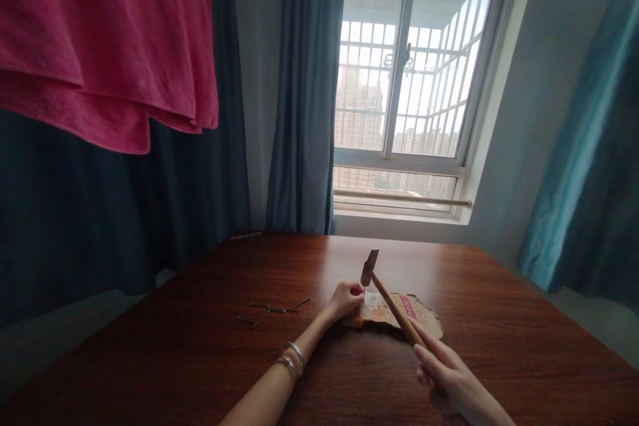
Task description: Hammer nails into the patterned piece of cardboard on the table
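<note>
My right hand (442, 373) is wrapped round the wooden handle of a hammer (394, 306). The hammer's head is raised at the far end, just above the fingers of my left hand (348, 297). Those fingers are pinched on a thin nail (365, 289), only a small part of which shows. Under the nail lies a torn, flat piece of cardboard (424, 318), pitted with many small holes and marked with red print. Part of the cardboard is covered by the hammer handle and my left hand. Two bracelets sit on my left wrist.
Several loose nails (277, 309) lie crossed on the brown wooden table (200, 359), left of my left hand. Behind the table are a barred window (399, 80) and blue curtains (307, 93). A pink cloth (110, 40) hangs at the upper left.
</note>
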Demonstrator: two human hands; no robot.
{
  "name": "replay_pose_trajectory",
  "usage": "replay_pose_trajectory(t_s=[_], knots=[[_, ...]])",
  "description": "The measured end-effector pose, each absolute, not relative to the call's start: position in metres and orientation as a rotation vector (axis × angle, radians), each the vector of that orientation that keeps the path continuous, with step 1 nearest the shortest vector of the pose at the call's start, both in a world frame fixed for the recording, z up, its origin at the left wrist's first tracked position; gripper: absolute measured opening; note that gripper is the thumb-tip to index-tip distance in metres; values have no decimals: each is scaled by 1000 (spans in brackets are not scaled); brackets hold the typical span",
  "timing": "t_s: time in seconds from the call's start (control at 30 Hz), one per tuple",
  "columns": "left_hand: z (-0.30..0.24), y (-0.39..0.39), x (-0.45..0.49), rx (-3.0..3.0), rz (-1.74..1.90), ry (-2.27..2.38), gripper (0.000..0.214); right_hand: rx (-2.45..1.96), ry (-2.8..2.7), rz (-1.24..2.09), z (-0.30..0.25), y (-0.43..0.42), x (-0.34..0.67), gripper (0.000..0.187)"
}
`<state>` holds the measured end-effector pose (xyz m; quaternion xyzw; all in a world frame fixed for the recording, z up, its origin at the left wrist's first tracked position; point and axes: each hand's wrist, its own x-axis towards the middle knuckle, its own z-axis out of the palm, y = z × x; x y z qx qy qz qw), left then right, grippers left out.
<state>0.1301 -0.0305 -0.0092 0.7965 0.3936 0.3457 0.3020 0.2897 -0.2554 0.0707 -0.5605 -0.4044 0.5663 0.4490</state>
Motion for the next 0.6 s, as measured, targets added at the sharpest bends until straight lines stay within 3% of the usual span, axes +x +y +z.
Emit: replay_pose_trajectory(t_s=[0.33,0.6], knots=[[-16,-26,130,2109,951,981,20,-1367,-972,1370,63,-254,287,89],[-17,-25,130,2096,949,978,18,-1364,-957,1331,69,-259,283,81]])
